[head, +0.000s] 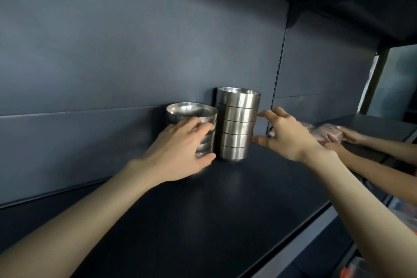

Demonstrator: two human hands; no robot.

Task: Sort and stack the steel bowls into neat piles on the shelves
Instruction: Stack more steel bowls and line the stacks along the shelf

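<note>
Two shiny piles — squat pile [191, 111], tall pile [237, 124]

Two long bare arms show, one to the left of the steel bowls [237, 119] and one to the right. The left hand [180, 149] and right hand [286, 135] are bare too, with short nails.
</note>
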